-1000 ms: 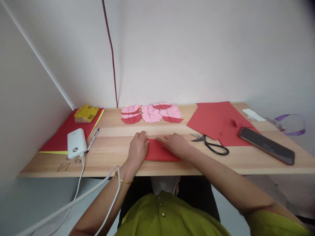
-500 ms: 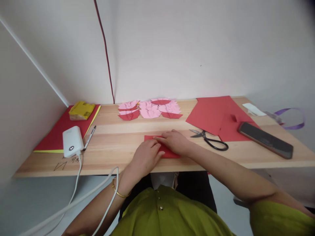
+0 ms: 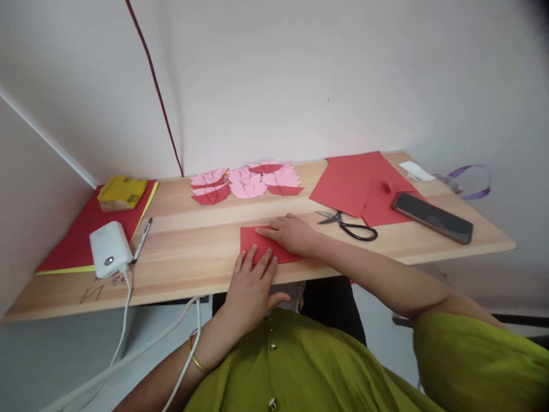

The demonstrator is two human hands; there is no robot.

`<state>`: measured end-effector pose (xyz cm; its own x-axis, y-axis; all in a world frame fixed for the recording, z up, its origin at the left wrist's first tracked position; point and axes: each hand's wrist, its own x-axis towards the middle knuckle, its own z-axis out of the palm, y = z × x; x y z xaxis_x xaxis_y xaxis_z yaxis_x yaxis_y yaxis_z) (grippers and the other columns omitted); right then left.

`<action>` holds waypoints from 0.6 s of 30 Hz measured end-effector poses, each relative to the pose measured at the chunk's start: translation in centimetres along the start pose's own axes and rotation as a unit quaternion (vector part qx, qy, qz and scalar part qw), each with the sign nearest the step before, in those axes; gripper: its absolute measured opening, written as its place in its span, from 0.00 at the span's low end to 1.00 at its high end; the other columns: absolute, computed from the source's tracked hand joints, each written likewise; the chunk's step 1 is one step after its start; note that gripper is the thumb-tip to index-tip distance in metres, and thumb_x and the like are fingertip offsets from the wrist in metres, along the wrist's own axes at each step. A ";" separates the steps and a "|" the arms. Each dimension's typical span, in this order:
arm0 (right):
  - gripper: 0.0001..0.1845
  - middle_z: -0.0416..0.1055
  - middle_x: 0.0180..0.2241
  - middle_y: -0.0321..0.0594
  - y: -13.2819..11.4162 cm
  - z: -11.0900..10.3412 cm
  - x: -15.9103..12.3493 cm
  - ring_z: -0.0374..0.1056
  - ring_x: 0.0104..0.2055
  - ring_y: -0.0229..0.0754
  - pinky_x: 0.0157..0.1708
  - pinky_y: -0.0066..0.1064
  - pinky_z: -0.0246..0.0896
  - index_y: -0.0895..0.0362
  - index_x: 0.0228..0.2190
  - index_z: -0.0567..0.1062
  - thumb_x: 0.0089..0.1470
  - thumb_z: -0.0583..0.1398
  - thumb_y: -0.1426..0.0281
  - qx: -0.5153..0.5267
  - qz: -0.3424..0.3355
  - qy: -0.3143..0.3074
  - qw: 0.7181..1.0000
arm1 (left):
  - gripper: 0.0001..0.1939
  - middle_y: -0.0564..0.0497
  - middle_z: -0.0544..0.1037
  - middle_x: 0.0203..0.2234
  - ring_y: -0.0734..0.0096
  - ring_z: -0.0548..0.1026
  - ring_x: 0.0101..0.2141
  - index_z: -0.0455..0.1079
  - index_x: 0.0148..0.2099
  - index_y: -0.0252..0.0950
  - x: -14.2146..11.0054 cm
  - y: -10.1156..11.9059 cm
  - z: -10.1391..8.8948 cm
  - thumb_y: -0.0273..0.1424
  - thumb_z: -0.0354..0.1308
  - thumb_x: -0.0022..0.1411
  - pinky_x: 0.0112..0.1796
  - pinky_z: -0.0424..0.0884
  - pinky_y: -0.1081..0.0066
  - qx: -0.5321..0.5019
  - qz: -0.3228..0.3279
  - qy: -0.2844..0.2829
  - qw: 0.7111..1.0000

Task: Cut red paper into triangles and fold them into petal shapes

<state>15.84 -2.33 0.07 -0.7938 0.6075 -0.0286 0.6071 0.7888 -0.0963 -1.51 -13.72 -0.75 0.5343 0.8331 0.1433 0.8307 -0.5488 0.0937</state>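
A folded piece of red paper lies flat on the wooden table, partly covered by both hands. With fingers spread, my left hand rests its fingertips on the paper's near edge, thumb sticking out to the right. My right hand lies across the paper's right part, index finger stretched along the upper edge and the other fingers loosely bent. Black-handled scissors lie just right of my right hand. Behind the paper, several pink and red paper cutouts sit by the wall.
Large red sheets lie at the back right, with a phone over one corner. On the left are a white power bank with a cable, a pen, and a yellow packet on red and yellow paper.
My left hand moved from the paper's left side to its near edge, and its fingers spread. My right hand stayed on the paper. The whole view has shifted and tilted.
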 end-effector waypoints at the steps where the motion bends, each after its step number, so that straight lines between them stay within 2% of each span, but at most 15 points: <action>1: 0.24 0.68 0.47 0.49 0.0 0.0 0.0 0.63 0.48 0.47 0.42 0.36 0.48 0.52 0.59 0.58 0.63 0.46 0.69 -0.003 -0.002 0.000 1.000 | 0.34 0.40 0.66 0.54 0.44 0.56 0.56 0.65 0.57 0.36 0.2 0.3 0.0 0.54 0.50 0.55 0.55 0.50 0.46 0.000 -0.007 0.004 1.000; 6: 0.25 0.67 0.47 0.50 0.0 0.1 0.0 0.63 0.47 0.48 0.42 0.36 0.47 0.53 0.60 0.57 0.61 0.48 0.69 -0.017 -0.008 0.000 1.000 | 0.36 0.38 0.69 0.41 0.49 0.64 0.45 0.66 0.55 0.34 1.4 1.7 -0.2 0.55 0.50 0.53 0.46 0.61 0.52 -0.004 -0.011 0.012 1.000; 13: 0.24 0.68 0.44 0.48 -0.1 0.1 0.0 0.63 0.44 0.47 0.40 0.35 0.47 0.52 0.59 0.59 0.62 0.48 0.70 -0.024 0.000 0.003 1.000 | 0.37 0.40 0.68 0.40 0.52 0.62 0.43 0.65 0.57 0.39 1.8 3.5 0.4 0.56 0.51 0.51 0.45 0.57 0.50 -0.015 -0.006 0.015 1.000; 18: 0.25 0.68 0.44 0.48 0.1 0.3 0.0 0.64 0.43 0.46 0.39 0.35 0.46 0.52 0.60 0.57 0.61 0.47 0.71 -0.035 -0.008 -0.003 0.999 | 0.38 0.41 0.67 0.40 0.54 0.63 0.42 0.64 0.57 0.39 0.9 3.1 0.6 0.57 0.51 0.51 0.45 0.60 0.53 -0.044 -0.016 0.025 0.999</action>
<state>15.85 -2.26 -0.27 -0.8031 0.5949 -0.0333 0.5958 0.8027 -0.0275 1.65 -14.64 -0.94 0.4966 0.8476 0.1870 0.8294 -0.5269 0.1857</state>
